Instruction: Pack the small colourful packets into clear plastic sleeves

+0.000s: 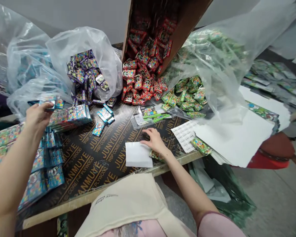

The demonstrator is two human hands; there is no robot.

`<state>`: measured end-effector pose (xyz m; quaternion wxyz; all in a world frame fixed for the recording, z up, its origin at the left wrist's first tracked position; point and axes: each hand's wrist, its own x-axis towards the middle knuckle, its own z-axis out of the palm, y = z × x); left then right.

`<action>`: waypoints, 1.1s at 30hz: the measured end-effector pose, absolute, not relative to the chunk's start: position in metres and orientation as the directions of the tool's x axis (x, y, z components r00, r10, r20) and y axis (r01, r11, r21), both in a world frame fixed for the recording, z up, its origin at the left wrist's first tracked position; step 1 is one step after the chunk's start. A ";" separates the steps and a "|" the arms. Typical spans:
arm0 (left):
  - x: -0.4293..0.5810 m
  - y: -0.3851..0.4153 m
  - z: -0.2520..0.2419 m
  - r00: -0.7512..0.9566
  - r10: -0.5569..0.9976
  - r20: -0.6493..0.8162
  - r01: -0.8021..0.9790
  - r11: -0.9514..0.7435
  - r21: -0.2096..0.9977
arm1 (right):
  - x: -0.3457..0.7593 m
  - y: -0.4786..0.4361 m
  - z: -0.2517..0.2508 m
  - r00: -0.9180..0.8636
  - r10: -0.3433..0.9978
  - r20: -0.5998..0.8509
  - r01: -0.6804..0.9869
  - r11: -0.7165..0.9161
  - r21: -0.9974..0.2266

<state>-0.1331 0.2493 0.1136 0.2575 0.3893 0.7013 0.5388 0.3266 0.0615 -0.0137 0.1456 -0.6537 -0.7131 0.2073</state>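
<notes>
At the left, my left hand [37, 115] pinches a small blue packet [49, 104] beside the mouth of a clear bag. Just below it lie rows of wrapped packs [71, 117]. My right hand [155, 141] hovers by a white paper card [138, 156], thumb and fingers apart, with nothing seen between them. A green pack [156, 155] shows partly under that wrist. Between the hands lie several loose blue packets [105, 114]. Beyond the right hand is a clear sleeve with a green printed card [150, 114].
A tipped cardboard box [187, 26] spills red packets [143, 82]. Purple packets [85, 70] fill a plastic bag to its left, green packets [189, 95] one to its right. White sheets [236, 138] and a sticker sheet [186, 135] lie at the right edge of the plywood table [93, 164].
</notes>
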 end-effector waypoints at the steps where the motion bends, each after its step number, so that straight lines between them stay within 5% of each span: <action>1: -0.126 0.232 0.116 -0.586 0.810 -0.033 0.179 0.168 0.969 | 0.333 0.072 -0.017 -0.055 0.998 -0.014 0.892 0.043 -0.450; 4: -0.098 0.185 0.118 -0.573 0.811 -0.114 0.060 0.181 0.982 | 0.355 0.115 -0.022 -0.001 0.993 0.121 0.948 0.040 -0.315; 7: -0.063 0.154 0.106 -0.395 0.916 -0.073 0.103 0.123 0.987 | 0.369 0.158 -0.026 -0.098 0.992 0.082 0.976 0.112 -0.188; 10: -0.030 0.136 0.080 -0.252 0.967 0.023 0.367 0.073 0.927 | 0.365 0.176 -0.032 -0.171 0.985 0.001 0.978 0.170 -0.119; 15: 0.025 0.101 0.037 0.055 0.959 0.277 0.767 -0.218 0.604 | 0.349 0.162 -0.030 -0.307 0.950 0.058 0.939 0.313 -0.143; 18: 0.064 0.070 0.020 0.249 0.960 0.129 0.636 -0.263 0.725 | 0.337 0.140 -0.015 -0.317 0.943 0.102 0.930 0.330 -0.159; 21: 0.098 0.045 0.012 0.246 0.965 -0.085 0.299 0.007 0.954 | 0.304 0.103 0.002 -0.344 0.900 0.268 0.881 0.408 -0.238; 26: 0.110 0.038 0.028 0.047 0.994 -0.094 -0.219 0.102 0.970 | 0.235 0.036 0.033 -0.489 0.748 0.449 0.574 0.664 -0.479; 29: 0.078 0.043 0.050 -0.072 0.983 -0.167 -0.291 0.139 0.946 | 0.222 0.029 0.055 -0.462 0.746 0.480 0.448 0.663 -0.600; 33: 0.029 0.037 0.072 0.140 0.950 -0.279 -0.223 0.305 0.926 | 0.220 0.051 0.068 -0.132 0.926 0.355 0.330 0.378 -0.865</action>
